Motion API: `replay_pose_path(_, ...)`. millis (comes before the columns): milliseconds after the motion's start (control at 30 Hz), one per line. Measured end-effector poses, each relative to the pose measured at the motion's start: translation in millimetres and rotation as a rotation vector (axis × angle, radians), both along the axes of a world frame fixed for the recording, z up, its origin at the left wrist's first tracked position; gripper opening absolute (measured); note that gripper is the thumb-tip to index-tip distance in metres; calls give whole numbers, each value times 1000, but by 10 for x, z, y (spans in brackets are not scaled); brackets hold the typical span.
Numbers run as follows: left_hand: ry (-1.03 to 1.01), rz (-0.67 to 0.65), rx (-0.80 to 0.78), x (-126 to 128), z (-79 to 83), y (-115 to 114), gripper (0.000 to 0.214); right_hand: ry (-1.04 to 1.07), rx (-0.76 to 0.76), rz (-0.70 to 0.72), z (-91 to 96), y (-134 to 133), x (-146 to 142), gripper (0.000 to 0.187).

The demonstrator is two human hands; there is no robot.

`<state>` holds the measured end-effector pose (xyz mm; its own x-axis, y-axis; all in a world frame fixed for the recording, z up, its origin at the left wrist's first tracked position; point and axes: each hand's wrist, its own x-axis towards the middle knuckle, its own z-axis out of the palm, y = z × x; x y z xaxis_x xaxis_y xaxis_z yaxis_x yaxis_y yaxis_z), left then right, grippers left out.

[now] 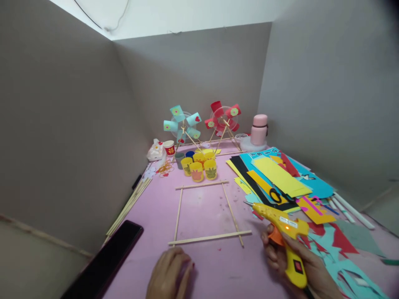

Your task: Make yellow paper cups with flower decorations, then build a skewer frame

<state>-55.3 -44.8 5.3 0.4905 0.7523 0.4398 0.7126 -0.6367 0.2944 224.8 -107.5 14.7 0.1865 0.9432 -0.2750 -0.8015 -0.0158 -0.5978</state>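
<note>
My right hand (285, 257) grips a yellow hot glue gun (279, 218) with an orange trigger and a lit orange light. Its nozzle points left, above the table and apart from the sticks. Near the lower left corner of a four-sided frame of thin wooden sticks (212, 238) rests my left hand (170, 272), its fingers bent downward and the thumb apart. I see nothing held in it, though the undersides of the fingers are hidden. The sticks overlap at the corners on the pink tabletop (202, 211).
Behind the frame stand several yellow paper cups (197, 172), with blue (181, 120) and red (222, 116) wheel models farther back. Coloured paper (280, 174), scissors (276, 195) and scraps (338, 249) cover the right. A phone (106, 259) and loose sticks (131, 201) lie left.
</note>
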Motion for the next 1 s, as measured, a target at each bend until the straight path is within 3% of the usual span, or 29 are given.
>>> replay_pose_path(100,43,191,11,-299,-34,67,34,-11,-1,14,-27,-3,-15,20)
replay_pose_path(167,76,229,1,-393,-75,118,40,-11,5,15,-49,9,-28,20)
replay_pose_path(400,88,186,43,-375,-108,180,46,-27,-53,-36,-156,70,-30,22)
replay_pose_path(667,46,137,7,-386,-99,165,36,-58,-36,-8,-167,82,-23,22)
replay_pose_path(1000,-139,215,-77,-412,-77,417,36,-279,-88,-209,-147,132,-56,25)
